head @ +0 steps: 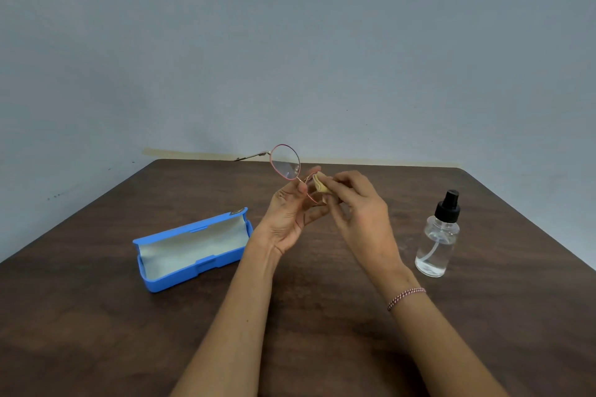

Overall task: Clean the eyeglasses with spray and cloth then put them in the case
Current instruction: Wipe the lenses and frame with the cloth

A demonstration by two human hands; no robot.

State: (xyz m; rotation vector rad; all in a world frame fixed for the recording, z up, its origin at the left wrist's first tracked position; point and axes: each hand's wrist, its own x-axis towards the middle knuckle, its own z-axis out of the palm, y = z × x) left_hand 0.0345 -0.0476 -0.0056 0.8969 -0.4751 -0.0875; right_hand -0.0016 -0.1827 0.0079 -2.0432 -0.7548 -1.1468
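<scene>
Pink-rimmed eyeglasses (pixel 285 162) are held up above the middle of the table. My left hand (pixel 292 214) pinches the frame near the bridge, palm toward me. One lens and its arm stick out to the upper left. My right hand (pixel 358 209) pinches a small beige cloth (pixel 321 185) round the other lens, which is mostly hidden by the cloth and fingers. The blue case (pixel 193 250) lies open on the table to the left, pale lining showing. A clear spray bottle (pixel 439 237) with a black pump top stands upright to the right.
The dark wooden table (pixel 322 316) reaches back to a grey-blue wall (pixel 290 42). A red-and-white string bracelet (pixel 405 297) sits on my right wrist. The case and the bottle flank my forearms.
</scene>
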